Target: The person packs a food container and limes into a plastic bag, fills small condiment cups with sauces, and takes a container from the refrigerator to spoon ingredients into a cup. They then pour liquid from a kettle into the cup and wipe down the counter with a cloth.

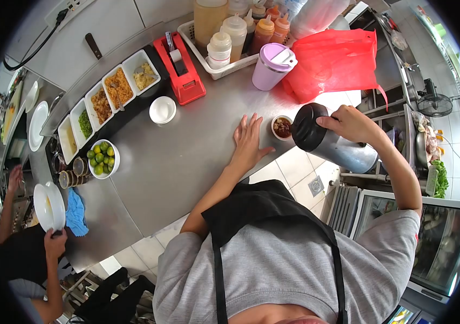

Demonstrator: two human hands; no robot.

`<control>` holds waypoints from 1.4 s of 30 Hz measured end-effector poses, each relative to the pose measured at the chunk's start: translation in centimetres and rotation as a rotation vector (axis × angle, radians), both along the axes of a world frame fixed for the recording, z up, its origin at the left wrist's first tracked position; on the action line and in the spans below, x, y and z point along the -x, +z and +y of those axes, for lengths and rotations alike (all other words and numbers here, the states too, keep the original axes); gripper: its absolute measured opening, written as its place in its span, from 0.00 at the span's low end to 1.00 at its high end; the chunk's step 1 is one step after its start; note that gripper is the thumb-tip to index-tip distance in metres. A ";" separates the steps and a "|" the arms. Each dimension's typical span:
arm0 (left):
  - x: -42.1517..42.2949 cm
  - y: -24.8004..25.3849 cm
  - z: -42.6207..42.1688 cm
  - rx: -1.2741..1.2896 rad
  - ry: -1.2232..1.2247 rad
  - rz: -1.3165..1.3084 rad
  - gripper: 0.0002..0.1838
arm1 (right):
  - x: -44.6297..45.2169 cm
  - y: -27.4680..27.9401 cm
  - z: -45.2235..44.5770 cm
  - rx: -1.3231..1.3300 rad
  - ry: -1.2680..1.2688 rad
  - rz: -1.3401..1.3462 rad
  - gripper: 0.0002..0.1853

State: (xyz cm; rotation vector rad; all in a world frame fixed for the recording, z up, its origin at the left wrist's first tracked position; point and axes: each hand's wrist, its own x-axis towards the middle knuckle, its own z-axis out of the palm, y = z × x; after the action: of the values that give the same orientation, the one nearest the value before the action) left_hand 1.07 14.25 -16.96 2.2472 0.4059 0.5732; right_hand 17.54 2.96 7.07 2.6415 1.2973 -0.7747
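My right hand (351,125) grips a metal jug with a black lid (310,127), tilted so that the lid is right beside a small white bowl (282,128) of dark brown sauce with bits in it. Whether liquid flows from the jug cannot be made out. Flat on the steel counter (176,167), just left of that bowl, lies my left hand (249,140) with its fingers spread and nothing in it. A lilac tumbler (273,67) and a red plastic bag (332,62) stand beyond the bowl.
Food trays (118,89), limes in a bowl (102,159), small white bowls (162,110), a red tape dispenser (181,70) and a basket of bottles (249,62) line the counter's far side. At the left, another person's hand (55,244) holds white bowls (49,207) near a blue cloth (76,213).
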 end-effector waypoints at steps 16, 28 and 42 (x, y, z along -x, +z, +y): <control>1.6 0.7 0.3 0.015 -0.005 0.023 0.50 | 0.3 -0.4 -2.7 -0.161 -0.124 0.074 0.29; 10.7 2.3 1.3 0.101 0.246 -0.232 0.36 | 1.1 -7.8 -13.2 -0.805 -0.615 0.303 0.26; 27.4 0.8 5.1 0.377 0.792 -0.549 0.14 | 10.6 1.3 -1.3 -1.455 0.014 0.658 0.20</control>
State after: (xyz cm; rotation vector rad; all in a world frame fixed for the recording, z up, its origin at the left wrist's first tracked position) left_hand -26.28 19.33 -16.16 1.4299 1.0189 1.3436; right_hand 6.97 1.65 8.37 3.3851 2.9249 -0.9399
